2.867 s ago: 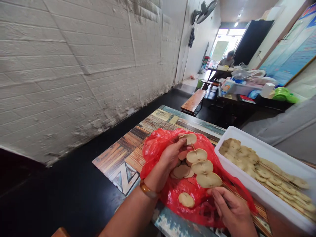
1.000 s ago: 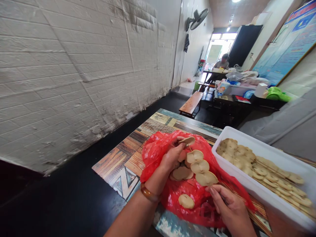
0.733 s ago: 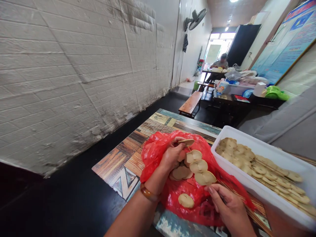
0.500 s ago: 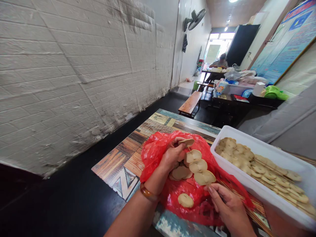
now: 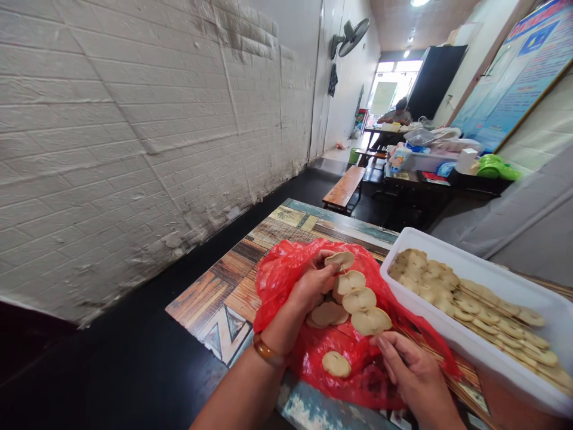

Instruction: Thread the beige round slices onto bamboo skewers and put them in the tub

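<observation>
My left hand (image 5: 313,280), a bracelet on its wrist, pinches a flat round beige slice (image 5: 341,259) at the far end of a thin skewer. My right hand (image 5: 410,358) grips the near end of that skewer, just below several threaded slices (image 5: 359,300). Both hands are over a crumpled red plastic bag (image 5: 286,263) spread on the table. More loose slices (image 5: 326,314) lie in the bag under my left hand, partly hidden by it. One single slice (image 5: 336,364) rests apart on the red plastic, nearer to me.
A white plastic tub (image 5: 470,260) with rows of skewered slices (image 5: 501,325) stands to the right. Bare skewers (image 5: 463,391) lie beside my right hand. Beyond the patterned table (image 5: 215,292) are a wooden bench (image 5: 344,186), a cluttered table and a seated person (image 5: 398,113).
The slice in my left hand has tilted from nearly edge-on to a flatter face towards me, at the skewer's far end. My right hand has barely moved.
</observation>
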`<state>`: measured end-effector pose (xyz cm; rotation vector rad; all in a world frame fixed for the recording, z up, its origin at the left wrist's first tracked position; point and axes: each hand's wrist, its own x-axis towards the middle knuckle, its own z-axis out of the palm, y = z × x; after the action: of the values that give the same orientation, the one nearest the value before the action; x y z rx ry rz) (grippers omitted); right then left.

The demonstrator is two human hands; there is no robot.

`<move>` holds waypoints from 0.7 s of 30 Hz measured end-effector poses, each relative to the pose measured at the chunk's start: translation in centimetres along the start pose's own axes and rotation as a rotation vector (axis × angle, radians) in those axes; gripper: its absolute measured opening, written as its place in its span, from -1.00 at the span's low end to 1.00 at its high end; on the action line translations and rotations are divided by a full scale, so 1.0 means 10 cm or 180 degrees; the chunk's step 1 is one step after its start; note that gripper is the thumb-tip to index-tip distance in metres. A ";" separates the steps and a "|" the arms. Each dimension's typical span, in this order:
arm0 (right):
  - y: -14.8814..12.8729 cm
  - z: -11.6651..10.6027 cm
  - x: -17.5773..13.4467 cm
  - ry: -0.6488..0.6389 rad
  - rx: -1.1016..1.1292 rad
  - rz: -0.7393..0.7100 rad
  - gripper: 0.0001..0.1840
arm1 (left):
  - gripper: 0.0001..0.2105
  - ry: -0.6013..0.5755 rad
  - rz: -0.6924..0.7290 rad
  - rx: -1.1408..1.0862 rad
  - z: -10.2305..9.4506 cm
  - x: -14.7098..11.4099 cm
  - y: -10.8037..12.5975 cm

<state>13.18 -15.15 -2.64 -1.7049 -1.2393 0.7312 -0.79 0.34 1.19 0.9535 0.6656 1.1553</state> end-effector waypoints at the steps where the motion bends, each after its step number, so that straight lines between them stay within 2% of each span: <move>1: -0.01 0.00 0.00 -0.0016 0.0028 0.0009 -0.54 | -0.79 -0.0013 -0.0044 -0.0053 0.01 -0.01 0.00; 9: -0.06 -0.03 -0.01 0.0067 -0.0118 -0.0085 -0.55 | -0.69 0.0058 -0.0220 -0.0252 -0.03 0.01 -0.03; 21: -0.07 -0.05 -0.01 0.0173 -0.0402 -0.0258 -0.61 | -0.74 0.0072 -0.0915 -0.0713 -0.10 -0.01 -0.11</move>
<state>13.23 -15.34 -1.78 -1.7533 -1.3323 0.5652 -1.17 0.36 -0.23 0.6330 0.6525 0.9623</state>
